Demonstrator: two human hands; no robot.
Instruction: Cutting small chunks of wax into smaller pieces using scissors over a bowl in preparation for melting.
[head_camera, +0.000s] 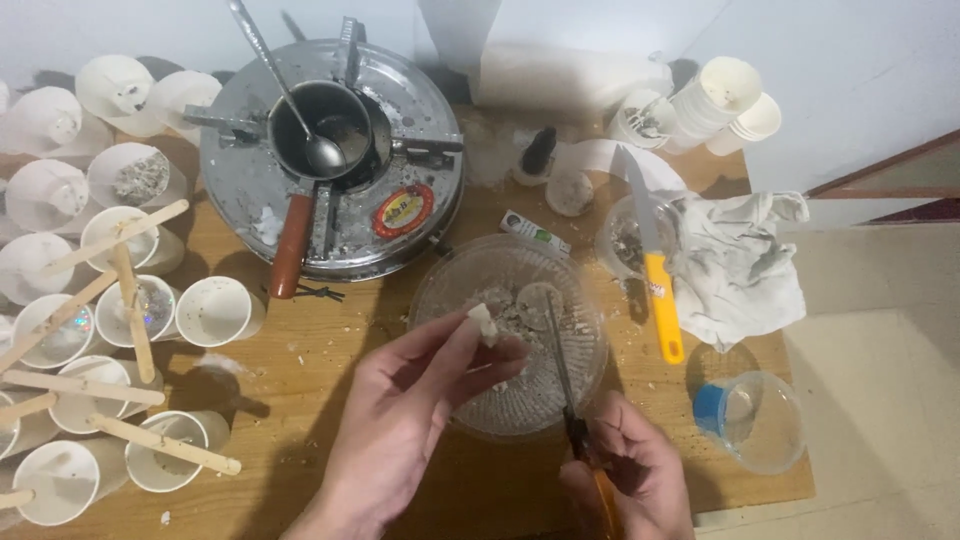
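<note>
One white chunk (484, 324) between left fingertips (470, 335)

A wooden table (300, 400) stands against white walls (860, 70) — pale tiled floor (880, 400) at right.

Two bare hands (400, 420), no sleeves

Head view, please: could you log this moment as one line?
left hand: pinches white chunk | right hand: grips knife | both over clear bowl
</note>
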